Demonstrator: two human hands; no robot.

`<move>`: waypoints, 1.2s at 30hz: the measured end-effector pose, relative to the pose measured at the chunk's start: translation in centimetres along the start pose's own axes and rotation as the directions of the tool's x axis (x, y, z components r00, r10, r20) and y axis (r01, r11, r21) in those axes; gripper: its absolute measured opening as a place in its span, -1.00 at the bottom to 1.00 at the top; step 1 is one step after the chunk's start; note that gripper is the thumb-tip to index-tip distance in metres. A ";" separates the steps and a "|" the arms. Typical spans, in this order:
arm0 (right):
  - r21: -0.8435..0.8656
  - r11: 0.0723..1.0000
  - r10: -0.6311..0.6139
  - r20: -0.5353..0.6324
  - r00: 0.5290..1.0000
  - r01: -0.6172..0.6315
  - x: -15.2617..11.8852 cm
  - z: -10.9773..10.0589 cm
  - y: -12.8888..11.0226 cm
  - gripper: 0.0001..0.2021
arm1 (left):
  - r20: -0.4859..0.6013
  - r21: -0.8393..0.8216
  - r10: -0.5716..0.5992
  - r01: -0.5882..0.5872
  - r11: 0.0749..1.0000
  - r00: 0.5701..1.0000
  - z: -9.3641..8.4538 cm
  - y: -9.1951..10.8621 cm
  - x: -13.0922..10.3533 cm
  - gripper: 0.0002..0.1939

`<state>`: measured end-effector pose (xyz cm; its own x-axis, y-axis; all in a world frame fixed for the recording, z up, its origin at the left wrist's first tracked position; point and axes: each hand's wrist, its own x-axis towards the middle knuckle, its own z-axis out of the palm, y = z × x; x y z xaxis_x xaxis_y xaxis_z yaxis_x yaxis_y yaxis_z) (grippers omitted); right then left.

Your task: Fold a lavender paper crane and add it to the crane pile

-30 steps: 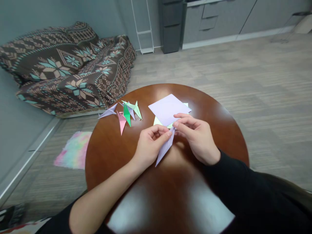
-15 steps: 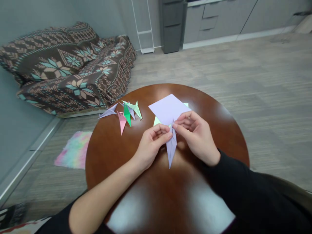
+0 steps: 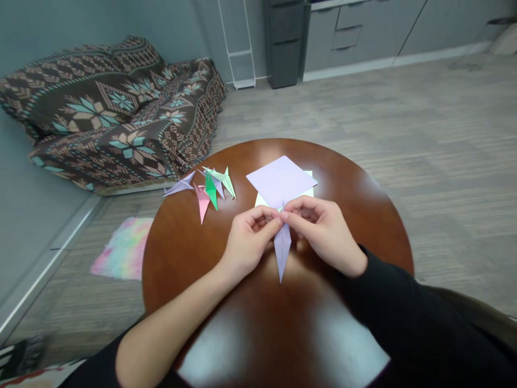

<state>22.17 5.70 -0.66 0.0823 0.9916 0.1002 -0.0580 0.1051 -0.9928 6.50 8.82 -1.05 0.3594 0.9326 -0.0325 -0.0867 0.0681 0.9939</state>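
One view, head-worn: we look from the near side, forward and down, onto the round tabletop [image 3: 379,226], close, mid-frame; sofa [image 3: 121,108] farther off, upper left; grey cabinets [image 3: 371,32] well beyond, upper right.

The upper part of the slender, folded lilac paper [image 3: 283,252] is largely concealed by the fingertips of the left hand [image 3: 251,238] and right hand [image 3: 324,230]; the creases there cannot be read. A flat, square lilac paper sheet [image 3: 280,180] covers most of the pale green paper [image 3: 310,189], whose near portion the hands also obscure. A bright green folded-paper figure [image 3: 210,192] overlaps a lilac folded-paper figure [image 3: 219,187], masking its full outline. The round, glossy brown wooden counter [image 3: 363,231] hides one side of the fluffy pastel rug [image 3: 121,249]. The frame truncates the sofa under its brown patterned cover [image 3: 121,110] at left and the white metal rack [image 3: 244,84] above. A dark object [image 3: 24,353], lower left, is cut off and unidentifiable.
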 end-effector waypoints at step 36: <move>0.385 0.899 0.238 -0.026 0.971 -0.210 -0.2 1.2 -0.2 -0.81 | 0.081 0.063 0.106 -0.111 0.992 0.991 -0.1 0.8 -0.1 -0.82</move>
<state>20.93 5.54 -0.41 0.0918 0.9859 -0.1402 -0.4528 -0.0841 -0.8876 6.27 8.85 -0.24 0.4224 0.9028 0.0816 -0.0677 -0.0583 0.9960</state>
